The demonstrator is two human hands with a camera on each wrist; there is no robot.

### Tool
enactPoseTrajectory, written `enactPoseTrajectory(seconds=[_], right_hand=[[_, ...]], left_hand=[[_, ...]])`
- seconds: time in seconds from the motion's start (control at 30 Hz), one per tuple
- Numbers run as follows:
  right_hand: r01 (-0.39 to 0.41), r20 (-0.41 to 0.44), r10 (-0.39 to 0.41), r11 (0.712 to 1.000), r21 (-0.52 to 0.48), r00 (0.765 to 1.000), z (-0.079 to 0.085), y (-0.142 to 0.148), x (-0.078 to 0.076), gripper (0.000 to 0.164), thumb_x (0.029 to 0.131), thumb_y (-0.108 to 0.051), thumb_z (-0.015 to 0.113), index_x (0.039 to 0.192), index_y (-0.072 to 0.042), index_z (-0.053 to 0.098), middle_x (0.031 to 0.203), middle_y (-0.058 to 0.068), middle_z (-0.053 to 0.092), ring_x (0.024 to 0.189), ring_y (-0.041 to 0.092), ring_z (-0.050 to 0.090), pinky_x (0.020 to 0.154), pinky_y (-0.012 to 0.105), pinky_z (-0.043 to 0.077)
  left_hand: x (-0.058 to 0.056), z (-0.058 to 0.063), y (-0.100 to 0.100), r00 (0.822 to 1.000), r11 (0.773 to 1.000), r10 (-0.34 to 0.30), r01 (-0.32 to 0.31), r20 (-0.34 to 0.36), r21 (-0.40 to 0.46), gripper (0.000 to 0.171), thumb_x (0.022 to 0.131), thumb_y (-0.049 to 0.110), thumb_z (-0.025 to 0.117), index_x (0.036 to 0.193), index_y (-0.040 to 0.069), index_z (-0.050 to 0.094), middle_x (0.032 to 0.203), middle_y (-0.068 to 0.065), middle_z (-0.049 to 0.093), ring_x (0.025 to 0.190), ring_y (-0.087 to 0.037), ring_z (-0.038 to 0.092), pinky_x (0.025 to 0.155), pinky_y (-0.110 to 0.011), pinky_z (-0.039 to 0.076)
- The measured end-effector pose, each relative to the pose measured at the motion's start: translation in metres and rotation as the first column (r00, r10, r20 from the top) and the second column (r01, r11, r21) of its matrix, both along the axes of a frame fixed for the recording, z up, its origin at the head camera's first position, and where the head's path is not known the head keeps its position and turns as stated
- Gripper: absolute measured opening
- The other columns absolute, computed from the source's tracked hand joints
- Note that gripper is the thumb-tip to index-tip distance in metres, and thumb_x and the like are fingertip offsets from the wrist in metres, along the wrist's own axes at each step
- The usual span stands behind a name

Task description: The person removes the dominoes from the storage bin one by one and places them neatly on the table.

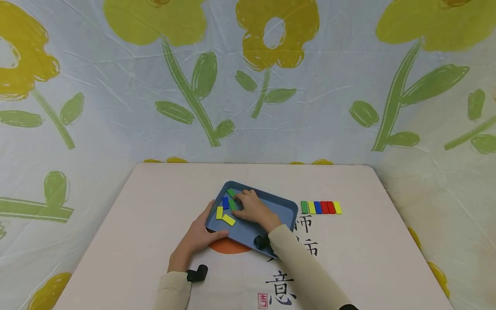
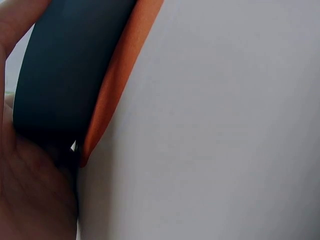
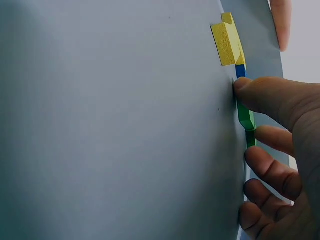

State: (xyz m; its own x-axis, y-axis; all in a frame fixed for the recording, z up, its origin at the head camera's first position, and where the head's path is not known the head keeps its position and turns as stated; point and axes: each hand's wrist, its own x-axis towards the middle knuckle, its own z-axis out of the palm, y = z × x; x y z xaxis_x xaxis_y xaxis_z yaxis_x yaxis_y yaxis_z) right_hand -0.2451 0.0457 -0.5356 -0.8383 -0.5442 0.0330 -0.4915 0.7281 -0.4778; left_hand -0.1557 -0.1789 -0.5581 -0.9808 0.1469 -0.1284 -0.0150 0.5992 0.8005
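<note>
A blue-grey tray lies tilted to the left-right line of the table. My left hand grips its left corner, thumb along the front rim; in the left wrist view the tray's outer wall lies against the palm. My right hand reaches into the tray, thumb and forefinger at either end of a green block, pinching it. Another green block lies just behind. Beside them are a blue block and two yellow blocks, one upright to my view, one slanted.
Right of the tray, a row of coloured blocks runs green, yellow, blue, red, red, yellow. The pale table mat bears black characters and an orange disc partly under the tray. A flowered cloth hangs behind.
</note>
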Motion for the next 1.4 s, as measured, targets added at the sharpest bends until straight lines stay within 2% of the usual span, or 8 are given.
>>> enactPoseTrajectory(seconds=[0.2,0.4,0.67,0.9,1.17,1.4], right_hand=[[-0.004,0.022,0.004,1.0,-0.018,1.0,-0.001,0.001,-0.001,0.049,0.092,-0.039,0.078,0.131,-0.011,0.068,0.124,0.01,0.064,0.108,0.024,0.053,0.095,0.042,0.053],[-0.012,0.044,0.011,1.0,0.022,0.999,-0.001,0.002,-0.002,0.049,0.09,-0.042,0.078,0.129,-0.015,0.068,0.125,0.008,0.062,0.107,0.022,0.051,0.093,0.041,0.053],[-0.013,0.077,0.01,0.999,0.03,0.997,0.002,0.007,-0.001,0.051,0.088,-0.044,0.078,0.128,-0.015,0.068,0.126,0.009,0.06,0.111,0.023,0.051,0.096,0.043,0.053],[0.003,0.097,-0.002,1.0,-0.018,0.995,0.006,0.02,0.0,0.049,0.087,-0.042,0.08,0.126,-0.016,0.066,0.123,0.006,0.061,0.109,0.02,0.058,0.096,0.041,0.054],[0.005,0.137,0.011,0.994,-0.113,0.991,0.022,0.047,0.002,0.045,0.088,-0.034,0.08,0.125,-0.015,0.062,0.112,0.002,0.061,0.098,0.016,0.056,0.087,0.036,0.053],[0.027,0.081,-0.015,0.99,-0.142,0.997,0.039,0.079,0.0,0.046,0.088,-0.03,0.081,0.124,-0.01,0.061,0.11,0.004,0.062,0.097,0.018,0.056,0.085,0.035,0.054]], left_hand=[[0.001,0.0,0.002,1.0,1.0,0.0,0.0,-0.003,-0.001,0.114,0.08,0.058,0.082,0.166,0.035,0.011,0.169,-0.008,0.029,0.152,-0.038,0.034,0.119,-0.065,0.033],[0.003,0.0,0.003,1.0,1.0,0.008,-0.008,0.007,-0.001,0.114,0.08,0.057,0.083,0.166,0.035,0.011,0.169,-0.008,0.029,0.153,-0.039,0.033,0.119,-0.065,0.032],[0.004,-0.001,0.003,1.0,1.0,0.009,-0.009,0.008,0.0,0.114,0.081,0.056,0.083,0.166,0.034,0.012,0.168,-0.01,0.031,0.152,-0.038,0.035,0.118,-0.065,0.033],[0.003,-0.002,0.002,1.0,1.0,0.02,-0.02,0.004,-0.006,0.115,0.079,0.059,0.082,0.166,0.035,0.011,0.168,-0.01,0.031,0.152,-0.038,0.034,0.119,-0.065,0.033],[0.003,-0.001,0.002,1.0,1.0,0.012,-0.012,0.0,-0.001,0.117,0.079,0.06,0.082,0.167,0.031,0.011,0.169,-0.009,0.029,0.153,-0.038,0.032,0.12,-0.065,0.031],[0.002,0.0,0.002,1.0,1.0,0.011,-0.011,-0.002,-0.013,0.118,0.078,0.061,0.083,0.167,0.031,0.012,0.17,-0.007,0.028,0.154,-0.037,0.032,0.12,-0.065,0.03]])
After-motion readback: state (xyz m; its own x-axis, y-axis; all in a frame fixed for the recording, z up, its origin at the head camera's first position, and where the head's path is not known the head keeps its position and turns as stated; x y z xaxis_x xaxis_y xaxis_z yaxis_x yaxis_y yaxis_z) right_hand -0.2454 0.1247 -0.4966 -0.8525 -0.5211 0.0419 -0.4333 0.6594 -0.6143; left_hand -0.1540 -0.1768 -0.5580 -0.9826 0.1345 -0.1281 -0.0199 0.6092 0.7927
